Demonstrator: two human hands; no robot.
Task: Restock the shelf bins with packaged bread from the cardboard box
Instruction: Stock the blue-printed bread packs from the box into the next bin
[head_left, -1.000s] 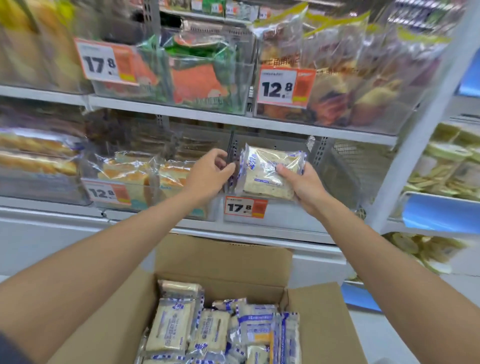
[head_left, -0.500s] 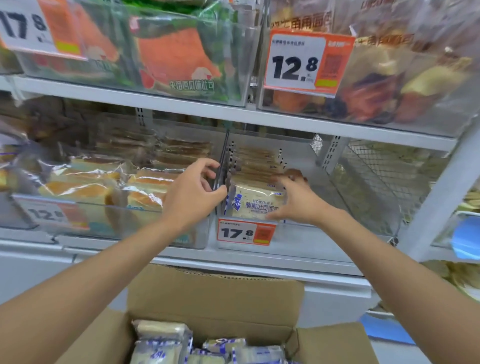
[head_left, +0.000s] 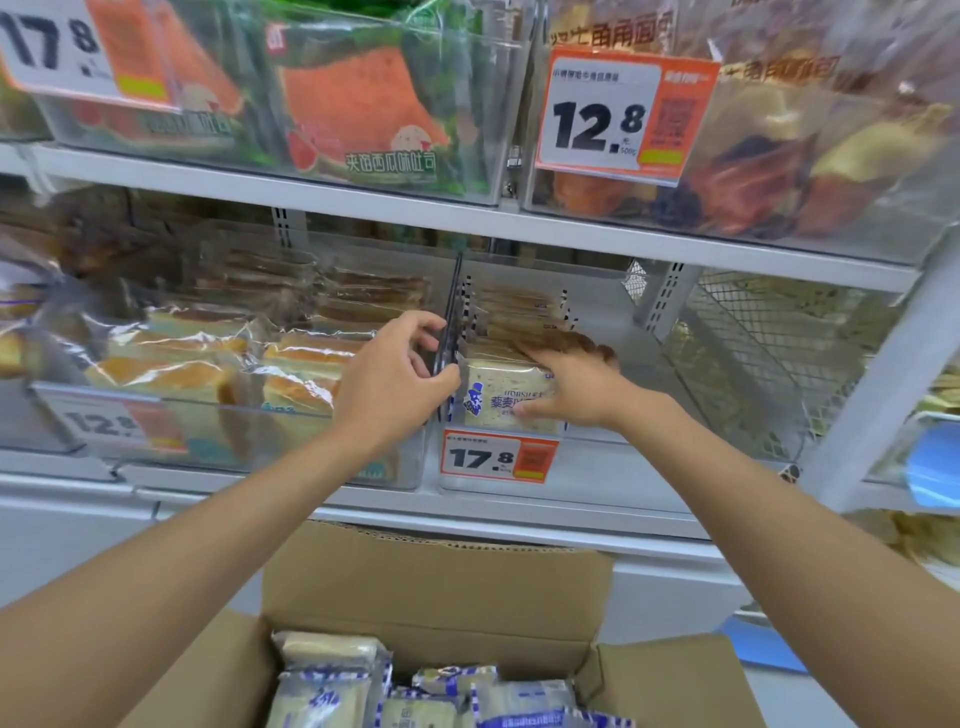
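A bread packet (head_left: 493, 395) in clear wrap with blue print stands at the front of a clear shelf bin (head_left: 597, 467) tagged 17.8. My right hand (head_left: 576, 384) lies over its top right, fingers on the packet and thumb on its face. My left hand (head_left: 389, 379) pinches the dark divider (head_left: 451, 317) on the bin's left wall. More such packets stand in a row behind it. The open cardboard box (head_left: 441, 587) below holds several of the same packets (head_left: 332, 680).
The bin to the left (head_left: 218, 374) holds yellow cake-like bread, tagged 12.8. The shelf above (head_left: 467, 218) carries bins of watermelon-print toast and mixed pastries. A wire mesh panel (head_left: 753, 353) stands to the right of the 17.8 bin.
My right hand carried the packet from in front of the shelf down into the 17.8 bin and now rests on it. My left hand stayed at the divider. The view moved closer.
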